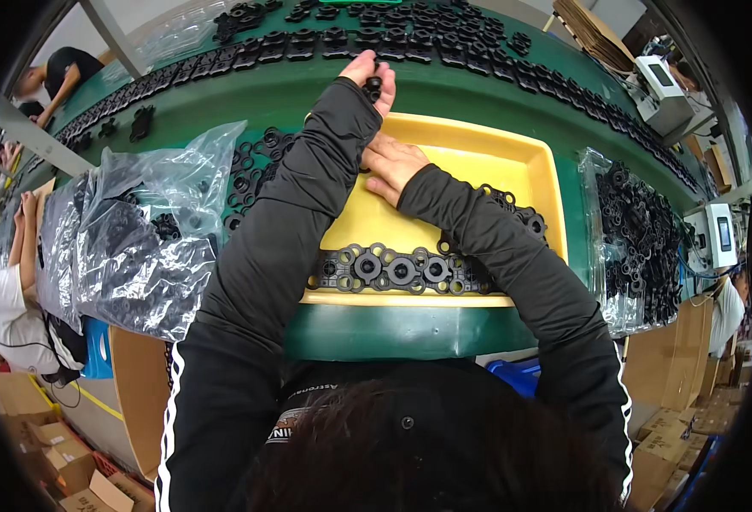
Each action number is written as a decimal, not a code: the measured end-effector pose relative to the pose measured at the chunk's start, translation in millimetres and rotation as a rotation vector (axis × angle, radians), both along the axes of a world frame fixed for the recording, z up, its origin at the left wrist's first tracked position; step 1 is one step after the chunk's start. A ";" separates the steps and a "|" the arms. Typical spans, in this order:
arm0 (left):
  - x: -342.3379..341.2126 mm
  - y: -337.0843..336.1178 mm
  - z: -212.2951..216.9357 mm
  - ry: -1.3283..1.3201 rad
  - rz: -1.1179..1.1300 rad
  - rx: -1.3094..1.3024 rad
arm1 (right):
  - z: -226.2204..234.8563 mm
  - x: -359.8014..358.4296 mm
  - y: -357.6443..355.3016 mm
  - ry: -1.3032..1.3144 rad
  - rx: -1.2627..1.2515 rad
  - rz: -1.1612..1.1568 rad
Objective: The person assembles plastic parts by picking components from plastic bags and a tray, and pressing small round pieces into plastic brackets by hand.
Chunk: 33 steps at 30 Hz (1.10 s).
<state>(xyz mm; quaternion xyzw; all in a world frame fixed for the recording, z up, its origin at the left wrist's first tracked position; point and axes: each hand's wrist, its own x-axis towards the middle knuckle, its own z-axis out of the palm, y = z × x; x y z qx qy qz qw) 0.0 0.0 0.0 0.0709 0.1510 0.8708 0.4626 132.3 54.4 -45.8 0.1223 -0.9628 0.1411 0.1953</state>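
Note:
My left hand (382, 85) is raised past the far edge of the yellow tray (470, 136). Its fingers curl round small black plastic parts (373, 86), partly hidden by the palm. Just below it, my right hand (395, 164) reaches over the tray's far left part, fingers stretched out toward the left. A little dark patch shows by its fingertips; I cannot make out what it is. Along the tray's near side lies a row of black ring-shaped plastic parts (402, 271), and more of them (525, 218) sit at the right, partly behind my right sleeve.
Clear plastic bags of black parts stand left (150, 273) and right (641, 247) of the tray. Loose black rings (252, 166) lie beside the left bag. Long rows of black assemblies (333, 43) line the green bench's far side. Other people (5, 290) work at the left.

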 end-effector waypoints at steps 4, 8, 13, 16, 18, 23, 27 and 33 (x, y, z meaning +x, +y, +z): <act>9.5 0.7 8.4 -0.013 -0.012 -0.093 | 14.3 3.5 -10.5 -0.126 0.000 -0.051; -2.2 -4.2 -7.4 0.019 -0.238 -0.002 | 31.8 4.5 -15.1 -0.203 -0.056 -0.062; 3.5 0.9 -1.7 0.002 -0.304 -0.119 | 24.1 7.1 5.2 -0.314 -0.091 -0.055; 3.6 -0.1 -2.3 0.018 -0.295 -0.144 | 21.8 9.2 3.5 -0.280 -0.074 -0.061; 2.1 -1.7 -5.7 0.070 -0.297 -0.095 | 22.2 12.7 -4.3 -0.155 -0.031 -0.094; 7.7 -0.3 2.9 0.073 -0.222 -0.197 | 15.9 11.1 -6.2 -0.100 -0.041 -0.052; 8.6 -3.1 2.0 0.085 -0.180 -0.229 | 18.2 11.3 7.9 -0.130 0.013 -0.102; 7.7 -8.8 0.8 0.194 -0.234 -0.234 | 59.1 41.5 60.6 -0.034 -1.533 -0.275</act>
